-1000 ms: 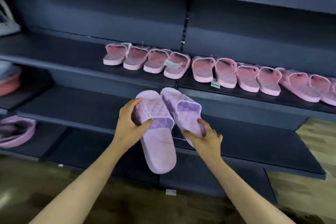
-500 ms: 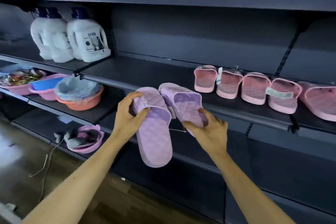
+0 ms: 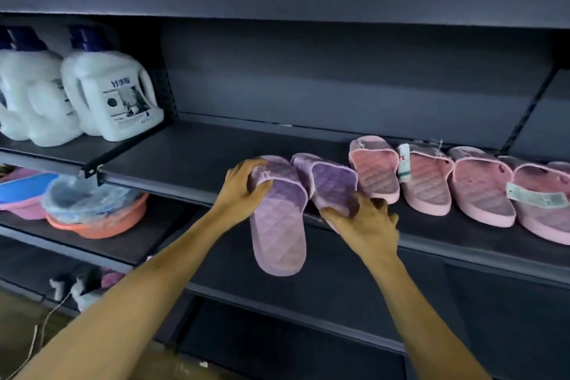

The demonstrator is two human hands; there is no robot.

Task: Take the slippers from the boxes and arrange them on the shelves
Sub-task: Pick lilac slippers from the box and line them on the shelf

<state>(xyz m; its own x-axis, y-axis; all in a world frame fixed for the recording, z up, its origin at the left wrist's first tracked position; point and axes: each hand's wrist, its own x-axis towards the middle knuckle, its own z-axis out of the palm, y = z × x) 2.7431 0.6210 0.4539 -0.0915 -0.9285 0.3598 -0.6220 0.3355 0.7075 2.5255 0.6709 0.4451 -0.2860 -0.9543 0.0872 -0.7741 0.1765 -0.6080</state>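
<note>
I hold a pair of lilac quilted slippers at the front edge of the dark middle shelf. My left hand grips the strap of the left lilac slipper, whose heel hangs out past the shelf edge. My right hand grips the heel end of the right lilac slipper, which lies toe-first on the shelf. Just to the right stands a row of several pink slippers, some with white tags.
Two white detergent jugs stand on the shelf at the left. Below them lie plastic basins, orange and pink. Bare shelf surface stretches between the jugs and the slippers. A lower dark shelf runs under my arms. Coloured tubs line the top shelf.
The view has swung left and nearer to the shelf. Both hands carried the lilac pair up and forward to the middle shelf's edge, beside the leftmost pink slipper.
</note>
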